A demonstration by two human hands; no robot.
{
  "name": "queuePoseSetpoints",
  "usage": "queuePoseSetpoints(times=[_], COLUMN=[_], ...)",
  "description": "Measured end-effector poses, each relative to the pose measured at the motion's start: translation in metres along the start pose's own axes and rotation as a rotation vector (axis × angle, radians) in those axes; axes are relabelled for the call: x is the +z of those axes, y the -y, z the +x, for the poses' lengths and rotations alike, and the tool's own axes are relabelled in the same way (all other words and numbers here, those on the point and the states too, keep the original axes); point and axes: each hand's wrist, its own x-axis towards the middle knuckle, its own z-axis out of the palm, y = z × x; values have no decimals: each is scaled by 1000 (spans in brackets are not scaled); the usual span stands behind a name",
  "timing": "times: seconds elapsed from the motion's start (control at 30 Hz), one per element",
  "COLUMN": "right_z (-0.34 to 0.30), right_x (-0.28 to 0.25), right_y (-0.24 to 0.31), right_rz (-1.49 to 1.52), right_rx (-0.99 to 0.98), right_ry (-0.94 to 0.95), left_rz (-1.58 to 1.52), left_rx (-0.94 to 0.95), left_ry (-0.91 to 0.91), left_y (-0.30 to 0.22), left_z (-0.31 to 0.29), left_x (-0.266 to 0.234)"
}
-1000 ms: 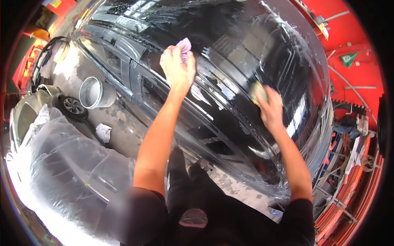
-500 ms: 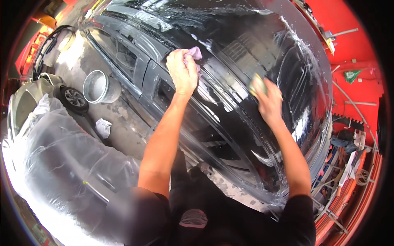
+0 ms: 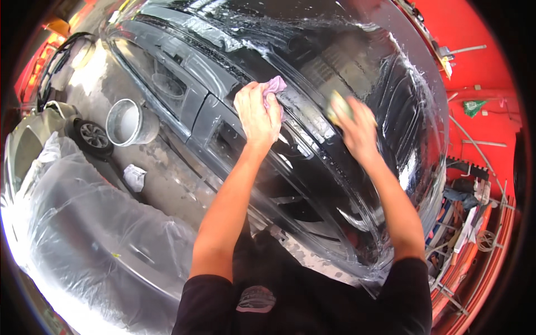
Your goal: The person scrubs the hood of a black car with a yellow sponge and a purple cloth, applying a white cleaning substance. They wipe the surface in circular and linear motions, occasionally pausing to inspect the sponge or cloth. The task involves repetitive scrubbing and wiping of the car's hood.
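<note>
A dark car [image 3: 312,206] stretches in front of me, its side and roof wet and streaked with whitish residue. My left hand [image 3: 258,117] is closed on a crumpled pink cloth [image 3: 274,85], at the roof edge above the side doors. Farther right, over the roof, my right hand [image 3: 360,129] grips a yellow-green sponge [image 3: 338,106]. Motion blurs that hand and the sponge, and its fingers partly cover it. The sponge appears to be against the wet roof surface.
A grey bucket [image 3: 146,125] stands on the floor left of the car, near a crumpled white sheet [image 3: 134,177]. Another car under clear plastic film [image 3: 106,223] takes up the lower left. Shelving with tools and parts [image 3: 460,223] lines the red wall [image 3: 480,67] at right.
My left hand with the pink cloth has shifted right and slightly down in view. My right hand has moved the sponge left and slightly up across the roof. The view has shifted a little.
</note>
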Motion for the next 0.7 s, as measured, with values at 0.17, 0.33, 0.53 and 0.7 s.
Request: queuePoseSetpoints(times=[0.17, 0.33, 0.53, 0.7], right_z=[-39, 145, -24, -128], right_x=[-35, 78, -21, -86], right_y=[5, 4, 8, 7], right_rz=[-37, 26, 16, -48], right_rx=[92, -44, 55, 201], right_ry=[38, -162, -32, 67], left_rz=[-30, -43, 23, 74], left_rx=[37, 55, 41, 85], left_ry=[-26, -6, -45, -18], left_y=[-11, -23, -3, -17], left_z=[-5, 4, 6, -1], left_x=[5, 17, -1, 7])
